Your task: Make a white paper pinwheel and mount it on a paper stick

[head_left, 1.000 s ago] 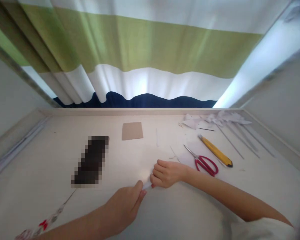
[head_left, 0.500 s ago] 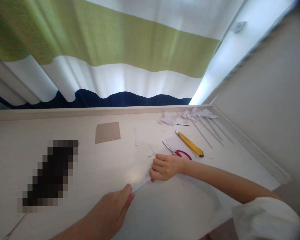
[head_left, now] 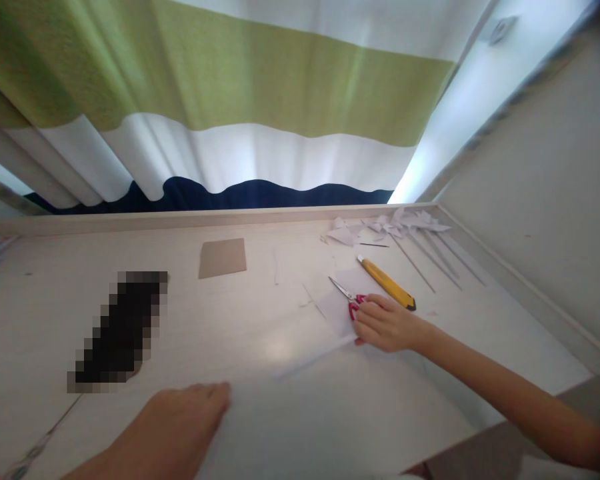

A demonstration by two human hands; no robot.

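Note:
My right hand (head_left: 386, 325) rests on the table with its fingers curled over the red handles of the scissors (head_left: 347, 297), whose blades point to the far left. A thin white paper strip (head_left: 314, 358) lies slanted on the table, its right end by that hand. My left hand (head_left: 177, 423) lies flat near the front edge, fingers stretched out, its tips at the edge of a large white sheet (head_left: 330, 413). It holds nothing.
A yellow utility knife (head_left: 387, 287) lies just behind the scissors. White paper pinwheels on thin sticks (head_left: 410, 230) sit at the back right corner. There is a brown card square (head_left: 223, 258) mid-table, a blurred dark object (head_left: 120, 330) at the left, and a wall (head_left: 540, 187) at the right.
Both hands have let go of the paper strip, which now lies on the table. My right hand moved right onto the scissors; my left hand drew back and flattened.

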